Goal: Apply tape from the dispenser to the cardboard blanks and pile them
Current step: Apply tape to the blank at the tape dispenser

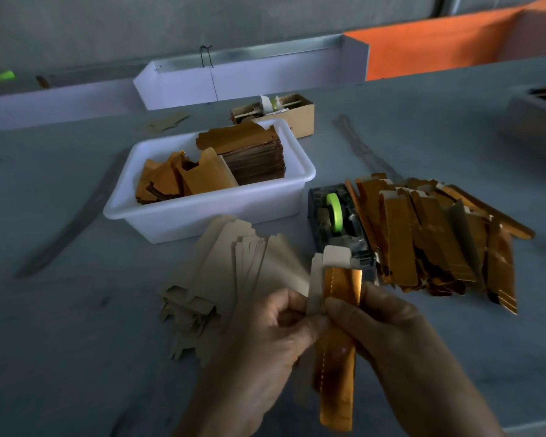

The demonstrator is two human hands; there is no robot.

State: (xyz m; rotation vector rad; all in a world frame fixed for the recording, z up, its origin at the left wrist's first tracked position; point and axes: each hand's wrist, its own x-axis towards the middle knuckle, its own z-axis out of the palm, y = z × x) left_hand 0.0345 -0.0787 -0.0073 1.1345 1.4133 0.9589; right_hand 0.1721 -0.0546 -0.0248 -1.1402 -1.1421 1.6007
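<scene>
Both hands, the left hand (275,329) and right hand (388,326), pinch one gold blank (341,310) at six o'clock. Its top flap touches the dispenser (338,222); keep the fold pressed flat while taking tape.

Left hand (275,329) and right hand (388,326) pinch one gold cardboard blank (339,348) above the tabletop (76,326), its top just before the tape dispenser (339,220).
</scene>
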